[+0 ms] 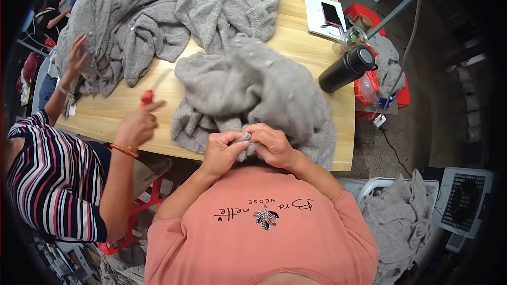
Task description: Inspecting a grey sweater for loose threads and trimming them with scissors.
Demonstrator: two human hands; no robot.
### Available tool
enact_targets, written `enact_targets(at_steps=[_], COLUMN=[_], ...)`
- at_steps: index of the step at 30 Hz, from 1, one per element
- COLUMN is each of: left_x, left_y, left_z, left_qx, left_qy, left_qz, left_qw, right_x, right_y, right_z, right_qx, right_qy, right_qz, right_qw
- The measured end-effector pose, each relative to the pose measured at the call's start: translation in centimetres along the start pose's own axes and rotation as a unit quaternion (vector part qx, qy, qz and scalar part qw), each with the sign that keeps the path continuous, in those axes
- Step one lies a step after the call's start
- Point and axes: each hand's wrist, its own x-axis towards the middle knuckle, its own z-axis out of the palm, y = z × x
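Hands side by side at my chest, my left hand (224, 153) and right hand (272, 146) pinch one small fold of a grey knit garment (280, 92). The left hand's thumb and fingers are closed on the fold; the right hand is curled, its fingertips drawn in at the same spot. Tugging them apart too hard could stretch the knit or snag a loop, since it looks soft and fuzzy. The rest of the garment heaps up just beyond my hands, partly blurred, and reaches the near edge of the table (300, 47), so its weight might drag it over.

Near, left of my hands, a co-worker's hand (138, 126) holds a red thing (147, 96), too blurred to name; if sharp, it could catch the knit should it swing in.

Beyond my right hand, a black bottle (340, 74) stands just beside the garment; a sweep of loose cloth could knock it down. Farthest, beyond my left hand, a pile of grey knits (124, 26) lies near enough that pieces might get mixed up.
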Motion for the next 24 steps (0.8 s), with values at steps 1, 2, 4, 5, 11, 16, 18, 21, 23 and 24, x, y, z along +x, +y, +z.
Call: enact_targets(at_steps=[1,2,4,5,11,16,18,21,23,24], left_x=[-0.1,-0.2,-0.2,-0.2,0.1,0.2,0.4,0.4,0.3,0.2], left_y=[-0.3,0.4,-0.3,-0.3,-0.8,-0.6,-0.6,-0.5,-0.5,-0.5], left_z=[-0.3,-0.2,-0.3,-0.2,0.1,0.3,0.4,0.8,1.3,1.6], left_qx=[0.024,0.030,0.064,0.086,0.075,0.189,0.204,0.213,0.207,0.214], left_qy=[-0.005,-0.005,-0.002,0.001,0.025,0.046,0.052,0.070,0.081,0.102], left_qz=[0.006,0.017,0.044,0.058,0.072,0.168,0.199,0.235,0.240,0.253], left_qw=[1.000,0.999,0.997,0.995,0.994,0.966,0.957,0.946,0.945,0.938], right_x=[0.2,0.5,0.7,0.8,0.8,0.4,0.1,-0.4,-0.4,-0.4], right_y=[-0.2,-0.3,-0.2,-0.1,-1.0,-0.4,-0.6,-1.1,-1.2,-1.2], right_z=[-0.1,-0.2,-0.5,-0.6,-0.3,-0.2,0.1,0.6,0.8,0.9], right_qx=[0.001,0.017,0.033,0.040,0.077,0.062,0.076,-0.090,-0.097,-0.104], right_qy=[-0.001,-0.010,-0.020,-0.028,-0.006,-0.041,-0.010,0.070,0.082,0.094], right_qz=[0.000,-0.005,-0.010,0.020,0.173,0.154,0.219,0.050,0.049,0.048], right_qw=[1.000,1.000,0.999,0.999,0.982,0.985,0.973,0.992,0.991,0.989])
